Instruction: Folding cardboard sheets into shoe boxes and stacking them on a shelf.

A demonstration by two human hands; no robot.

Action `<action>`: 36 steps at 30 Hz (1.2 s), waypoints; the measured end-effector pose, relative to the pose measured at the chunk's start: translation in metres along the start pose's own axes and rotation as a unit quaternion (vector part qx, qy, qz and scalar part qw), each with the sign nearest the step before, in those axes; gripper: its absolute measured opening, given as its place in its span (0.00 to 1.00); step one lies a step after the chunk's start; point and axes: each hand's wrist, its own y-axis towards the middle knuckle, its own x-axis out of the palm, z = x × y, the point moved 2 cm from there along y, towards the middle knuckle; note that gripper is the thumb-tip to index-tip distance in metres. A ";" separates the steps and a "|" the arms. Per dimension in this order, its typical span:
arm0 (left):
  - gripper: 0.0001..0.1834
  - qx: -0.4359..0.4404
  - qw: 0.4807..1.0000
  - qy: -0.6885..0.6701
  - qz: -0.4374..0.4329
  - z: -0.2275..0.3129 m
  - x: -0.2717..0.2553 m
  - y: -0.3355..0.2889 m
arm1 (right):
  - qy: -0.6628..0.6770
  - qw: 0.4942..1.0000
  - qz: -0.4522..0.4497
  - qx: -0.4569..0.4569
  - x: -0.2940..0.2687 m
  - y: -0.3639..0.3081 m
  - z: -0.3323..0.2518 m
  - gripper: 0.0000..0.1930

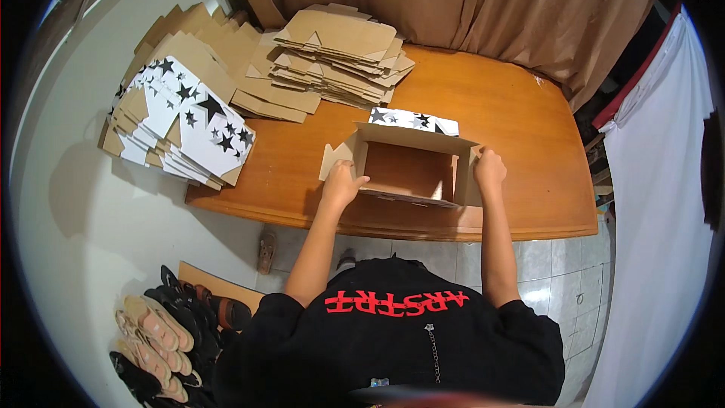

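Near the table's front edge, a cardboard box (415,140) is spread into a rectangular frame, and the wooden tabletop shows through its middle. My left hand (342,185) grips its left side, with the thumb on the inner face and a notched flap (332,157) sticking out beside it. The right end is pinched by my right hand (489,168), near the upper corner. At the far side of the box a white panel with black stars (411,119) shows. Its plain brown inside faces up.
Flat brown cardboard blanks (336,38) are piled at the back of the wooden table (513,106). To the left leans a stack of star-printed white blanks (204,117). A brown curtain (453,0) hangs behind, a white cloth (649,143) at right. Shoes (162,325) lie on the floor.
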 end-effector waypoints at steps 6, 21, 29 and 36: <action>0.37 -0.066 0.997 0.028 -0.013 0.031 -0.011 0.024 | -0.080 0.958 0.272 -0.049 0.014 -0.009 0.006 0.06; 0.61 0.012 0.987 -0.012 -0.158 -0.026 0.006 0.038 | 0.110 0.993 0.027 0.035 0.048 -0.024 0.006 0.23; 0.67 -0.045 0.962 -0.015 -0.270 -0.034 0.017 0.061 | 0.210 0.975 -0.058 0.046 0.071 0.005 0.031 0.21; 0.72 -0.070 0.956 -0.014 -0.286 -0.034 0.017 0.061 | 0.440 0.826 -0.311 0.163 0.088 -0.004 0.048 0.36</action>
